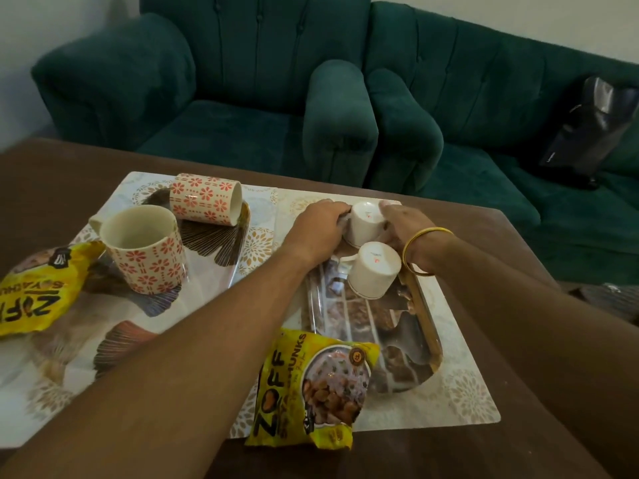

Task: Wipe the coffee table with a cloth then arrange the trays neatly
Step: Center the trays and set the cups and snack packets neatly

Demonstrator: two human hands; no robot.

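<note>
Two trays rest on placemats on the brown coffee table (52,174). The right tray (427,316) has a brown photo print and a gold rim. On its far end a white cup (366,224) sits upside down, gripped between my left hand (320,226) and my right hand (403,224). A second white cup (375,271) lies tilted just nearer to me. The left tray (221,257), printed with feathers, carries an upright floral mug (145,250) and a floral mug lying on its side (205,198). No cloth is visible.
A yellow snack packet (311,392) lies over the near end of the right tray, and another yellow packet (38,288) lies at the left edge. Green sofas (242,81) stand beyond the table, with a dark bag (587,126) on the right seat.
</note>
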